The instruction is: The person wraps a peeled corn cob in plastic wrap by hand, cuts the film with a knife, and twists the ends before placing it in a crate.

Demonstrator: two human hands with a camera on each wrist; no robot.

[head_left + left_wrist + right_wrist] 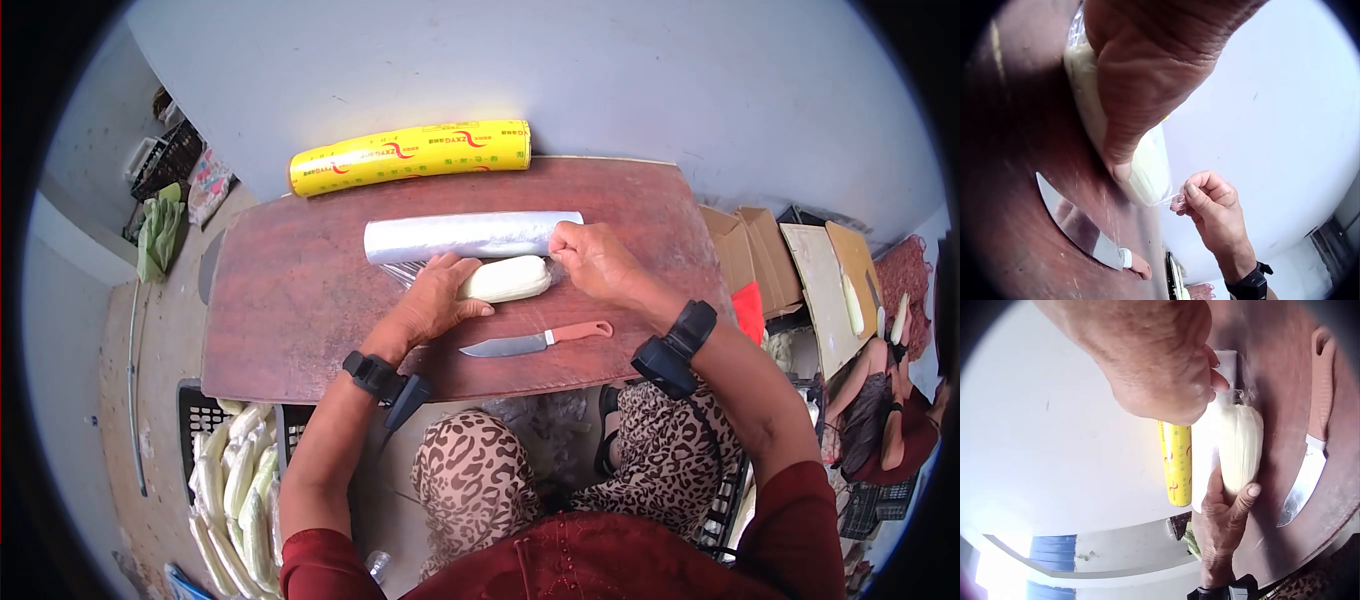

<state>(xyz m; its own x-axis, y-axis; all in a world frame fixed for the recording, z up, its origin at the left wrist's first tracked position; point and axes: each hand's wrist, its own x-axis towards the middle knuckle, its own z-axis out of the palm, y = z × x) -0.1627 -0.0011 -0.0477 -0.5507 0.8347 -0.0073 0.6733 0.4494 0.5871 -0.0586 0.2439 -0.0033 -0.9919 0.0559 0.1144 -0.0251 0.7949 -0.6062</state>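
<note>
A pale ear of corn (pixel 508 279), still in its inner husk, lies crosswise on the table in front of a roll of plastic wrap (pixel 470 236). My left hand (pixel 432 297) grips its left part, thumb along the near side and fingers over the far side. Clear film (pixel 1166 199) is stretched off the corn's right end. My right hand (pixel 600 262) pinches that film between thumb and fingers, as the left wrist view shows. Nearer the front edge lies a knife (pixel 535 339) with an orange-brown handle, its blade pointing left.
A yellow printed roll (pixel 410 158) lies along the table's back edge by the wall. Below left, a black crate (pixel 190 410) holds several ears of corn (pixel 240 470). Cardboard boxes (pixel 755 260) stand to the right, and another person (pixel 885 420) sits beyond them.
</note>
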